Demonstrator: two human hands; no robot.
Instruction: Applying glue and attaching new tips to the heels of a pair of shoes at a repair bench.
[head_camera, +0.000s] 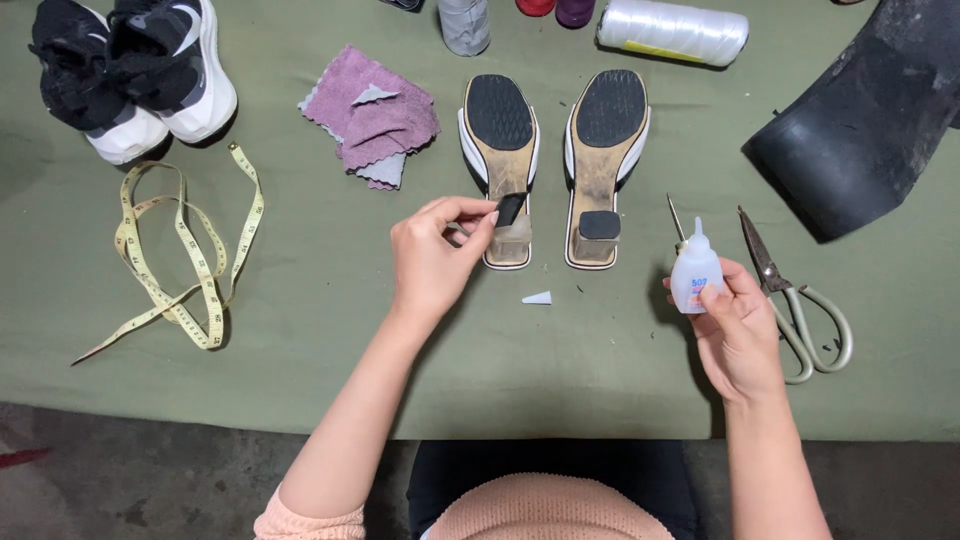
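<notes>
Two heeled sandals lie sole-up on the green cloth, the left sandal (498, 150) and the right sandal (604, 150). My left hand (435, 260) pinches a small black heel tip (511, 208) just above the left sandal's bare heel. The right sandal's heel carries its own black tip (599, 224). My right hand (738, 335) holds a small white glue bottle (695, 272) upright, its nozzle pointing up, to the right of the sandals. A small white scrap (537, 298) lies in front of the sandals.
Scissors (800, 300) and a thin metal tool (676, 220) lie by my right hand. A purple cloth (375, 120), a yellow tape measure (180, 260) and black-and-white sneakers (130, 70) are at the left. Thread spools (670, 30) and a black rubber piece (860, 120) sit at the back.
</notes>
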